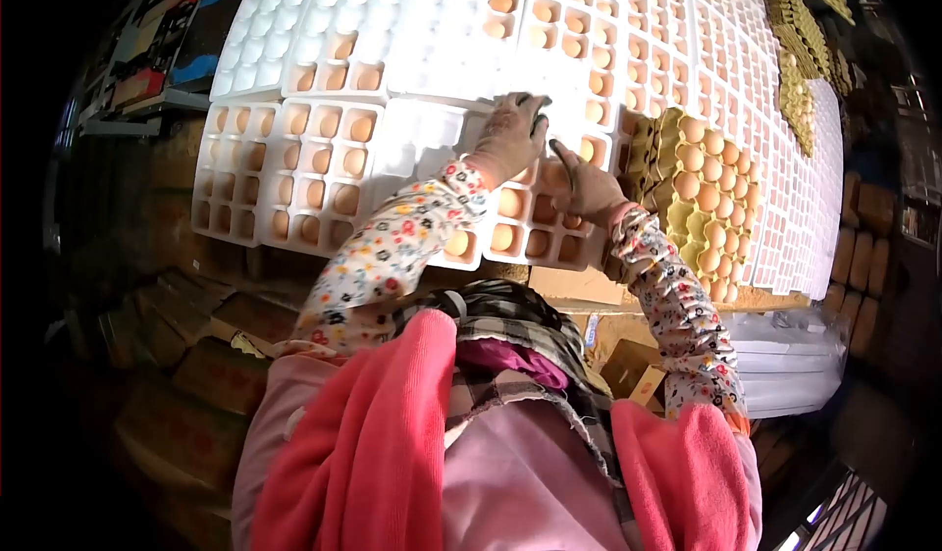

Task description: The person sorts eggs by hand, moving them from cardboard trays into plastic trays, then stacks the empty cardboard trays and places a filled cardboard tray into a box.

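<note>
My left hand (514, 137) reaches over a white foam tray with square cells, its fingers apart and slightly bent. Just to its right, my right hand (592, 188) is low over another white foam tray (520, 259), finger and thumb apart above its cells. Brown eggs sit in this tray, among them one egg (506, 237) in front of my hands. Shadow hides what lies directly beneath the fingers. Close beside my right wrist stands a stack of yellowish pulp trays (677, 212), its top one carrying many brown eggs (708, 170).
More foam trays cover the table: a filled one (234, 173) at left, one with few eggs (339, 21) behind it. Further pulp trays (797, 100) stand at back right. Clear plastic-wrapped white packs (785, 360) and an open cardboard box (633, 372) lie below the table edge.
</note>
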Motion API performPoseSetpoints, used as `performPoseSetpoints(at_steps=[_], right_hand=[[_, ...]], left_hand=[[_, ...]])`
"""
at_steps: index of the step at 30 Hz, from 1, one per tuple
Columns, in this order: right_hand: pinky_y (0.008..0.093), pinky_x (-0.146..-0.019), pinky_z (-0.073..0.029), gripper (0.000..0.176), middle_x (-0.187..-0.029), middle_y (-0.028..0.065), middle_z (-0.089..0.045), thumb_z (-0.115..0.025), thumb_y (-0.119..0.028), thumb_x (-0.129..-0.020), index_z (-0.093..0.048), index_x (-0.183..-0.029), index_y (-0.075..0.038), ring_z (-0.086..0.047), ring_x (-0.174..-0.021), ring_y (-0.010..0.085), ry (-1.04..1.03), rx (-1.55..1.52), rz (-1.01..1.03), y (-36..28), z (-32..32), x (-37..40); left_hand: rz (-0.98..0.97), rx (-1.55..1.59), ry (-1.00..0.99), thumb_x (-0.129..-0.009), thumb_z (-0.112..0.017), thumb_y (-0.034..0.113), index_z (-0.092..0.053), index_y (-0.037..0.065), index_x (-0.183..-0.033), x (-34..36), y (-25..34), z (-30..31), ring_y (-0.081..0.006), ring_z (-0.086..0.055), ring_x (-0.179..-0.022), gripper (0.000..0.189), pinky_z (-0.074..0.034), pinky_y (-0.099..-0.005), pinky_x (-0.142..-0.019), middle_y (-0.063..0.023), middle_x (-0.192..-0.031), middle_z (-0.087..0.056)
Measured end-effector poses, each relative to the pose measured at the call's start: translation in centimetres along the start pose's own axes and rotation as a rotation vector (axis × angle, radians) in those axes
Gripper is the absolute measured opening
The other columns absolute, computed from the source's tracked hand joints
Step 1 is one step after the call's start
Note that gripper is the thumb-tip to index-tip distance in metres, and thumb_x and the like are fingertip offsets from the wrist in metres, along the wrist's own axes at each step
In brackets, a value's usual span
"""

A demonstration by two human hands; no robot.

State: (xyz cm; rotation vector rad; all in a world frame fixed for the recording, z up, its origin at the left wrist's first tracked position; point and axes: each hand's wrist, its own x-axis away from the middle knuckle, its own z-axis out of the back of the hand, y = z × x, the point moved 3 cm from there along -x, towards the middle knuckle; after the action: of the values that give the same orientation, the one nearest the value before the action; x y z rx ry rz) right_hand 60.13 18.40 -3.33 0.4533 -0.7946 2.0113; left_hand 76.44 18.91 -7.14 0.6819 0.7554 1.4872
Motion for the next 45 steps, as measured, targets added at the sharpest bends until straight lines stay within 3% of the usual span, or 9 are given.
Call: performPoseSetpoints(at_steps=[9, 16, 22, 25, 27, 31, 34, 40, 45], right_hand=[[0.0388, -0.095, -0.044, 0.040, -0.113, 0.0176, -0.058, -0.062, -0.007, -0.081, -0.057, -0.121, -0.004, -0.056, -0.107, 0.0319, 1.012, -0.426, 0.290, 4.5, 6.6, 7.0], [0.0451, -0.086, -0.046, 0.059, -0.108, 0.0154, -0.059, -0.077, -0.016, -0.065, -0.057, -0.119, -0.010, -0.056, -0.101, 0.0368, 0.651, 0.266, 0.111, 15.9, 8.1, 14.5], [0.0243, -0.068, -0.048, 0.024, -0.094, 0.0034, -0.064, -0.065, -0.016, -0.086, -0.063, -0.103, 0.000, -0.057, -0.077, 0.0101, 0.481, -1.541, -0.016, 20.5, 12.6, 14.8], [0.0304, -0.073, -0.049, 0.024, -0.090, 0.0108, -0.065, -0.063, -0.023, -0.085, -0.065, -0.097, -0.002, -0.061, -0.077, 0.0178, 0.429, -0.221, 0.068, 18.9, 14.5, 12.0], [0.0363, -0.073, -0.049, 0.036, -0.094, 0.0180, -0.064, -0.071, -0.026, -0.076, -0.064, -0.101, -0.002, -0.063, -0.081, 0.0258, 0.579, 0.566, 0.182, 18.7, 12.3, 8.9], [0.0275, -0.079, -0.047, 0.036, -0.100, 0.0059, -0.061, -0.071, -0.016, -0.079, -0.061, -0.111, -0.003, -0.058, -0.089, 0.0153, 0.094, -0.868, 0.053, 22.3, 16.6, 11.1], [0.0263, -0.081, -0.046, 0.039, -0.098, 0.0018, -0.059, -0.071, -0.014, -0.080, -0.058, -0.115, -0.004, -0.056, -0.090, 0.0117, 0.161, -1.295, 0.254, 23.0, 17.6, 11.5], [0.0441, -0.085, -0.050, 0.049, -0.120, 0.0126, -0.050, -0.076, -0.025, -0.069, -0.061, -0.114, -0.012, -0.057, -0.101, 0.0347, 0.480, 0.436, 0.022, 19.0, 16.8, 7.3], [0.0392, -0.081, -0.050, 0.049, -0.101, 0.0148, -0.059, -0.080, -0.021, -0.066, -0.062, -0.107, -0.001, -0.061, -0.088, 0.0321, 0.539, -0.020, 0.258, 17.2, 18.9, 7.1]], left_hand=[[-0.088, 0.102, 0.055, -0.085, -0.063, 0.030, -0.046, 0.015, -0.134, -2.3, 8.2, -3.4, -0.0380, -0.046, -0.119, 0.055, -0.038, -0.0501, -0.100, -0.0197, -0.135, -0.041], [-0.451, -0.552, -0.626, -0.085, -0.066, 0.034, -0.052, 0.013, -0.124, -3.2, 22.0, -10.4, -0.0243, -0.058, -0.105, 0.046, -0.051, -0.0384, -0.084, -0.0127, -0.123, -0.053], [0.146, 0.761, -0.385, -0.087, -0.065, 0.033, -0.056, 0.008, -0.116, -7.6, 17.4, -8.3, -0.0199, -0.061, -0.098, 0.040, -0.050, -0.0300, -0.088, -0.0085, -0.112, -0.059], [-0.188, -0.741, -0.606, -0.083, -0.065, 0.049, -0.048, 0.006, -0.129, -7.7, 22.3, -10.2, -0.0333, -0.058, -0.110, 0.065, -0.046, -0.0394, -0.097, -0.0202, -0.134, -0.045], [-0.174, -0.589, -0.561, -0.086, -0.064, 0.041, -0.045, 0.005, -0.132, -8.1, 21.8, -10.2, -0.0328, -0.059, -0.108, 0.062, -0.047, -0.0387, -0.096, -0.0212, -0.129, -0.048], [0.050, 0.861, -0.330, -0.083, -0.068, 0.031, -0.045, 0.000, -0.131, -8.3, 18.9, -7.2, -0.0230, -0.060, -0.102, 0.062, -0.051, -0.0353, -0.088, -0.0130, -0.118, -0.057], [-0.165, -0.114, -0.365, -0.085, -0.066, 0.031, -0.045, 0.010, -0.135, -11.0, 19.7, -7.0, -0.0284, -0.050, -0.120, 0.057, -0.044, -0.0401, -0.100, -0.0175, -0.132, -0.047], [-0.219, -0.587, -0.611, -0.077, -0.070, 0.049, -0.052, 0.011, -0.129, -14.2, 20.9, -6.8, -0.0324, -0.050, -0.118, 0.066, -0.043, -0.0416, -0.099, -0.0150, -0.130, -0.046], [-0.249, -0.611, -0.371, -0.074, -0.073, 0.044, -0.056, 0.010, -0.122, -11.5, 11.8, 4.8, -0.0324, -0.052, -0.117, 0.061, -0.045, -0.0423, -0.098, -0.0142, -0.133, -0.042]])
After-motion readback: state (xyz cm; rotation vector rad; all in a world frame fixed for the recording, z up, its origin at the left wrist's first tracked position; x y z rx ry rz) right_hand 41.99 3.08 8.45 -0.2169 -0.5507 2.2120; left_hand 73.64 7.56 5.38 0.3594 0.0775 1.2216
